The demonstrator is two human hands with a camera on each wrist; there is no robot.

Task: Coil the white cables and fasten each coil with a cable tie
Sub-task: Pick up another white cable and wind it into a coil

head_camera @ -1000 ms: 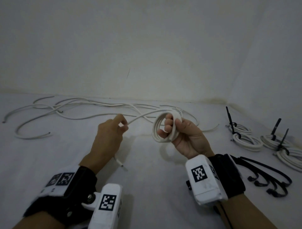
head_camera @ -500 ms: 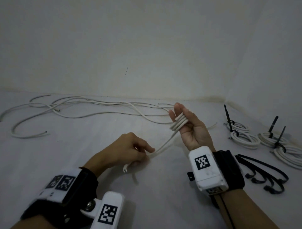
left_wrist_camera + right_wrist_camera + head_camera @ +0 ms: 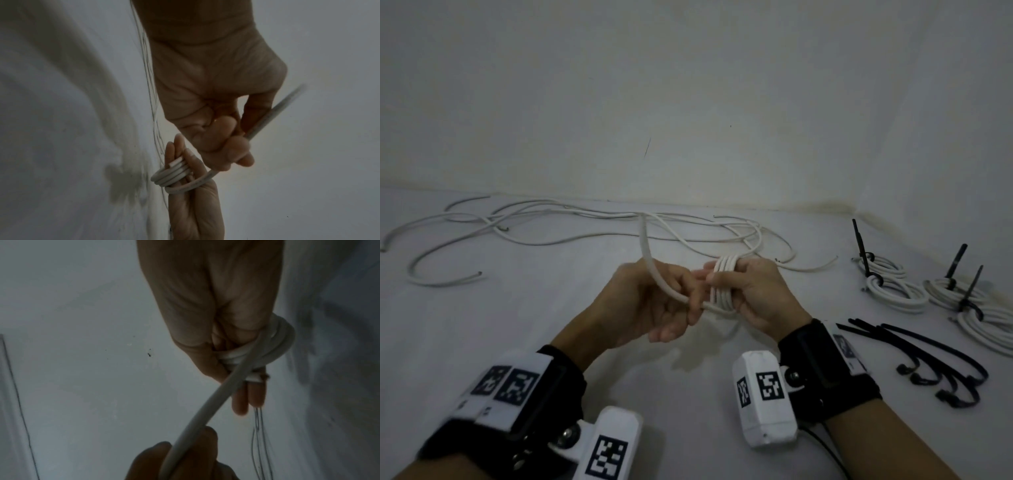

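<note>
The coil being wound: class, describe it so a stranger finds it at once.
Start at the person's right hand, raised over the white surface. The coil is wrapped round its fingers. Unlike the finished coils lying to the right, it carries no black tie and trails into the left hand.

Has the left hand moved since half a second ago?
Yes. The left hand has risen from the table and gone right, up to the coil on the right hand, gripping the cable.
</note>
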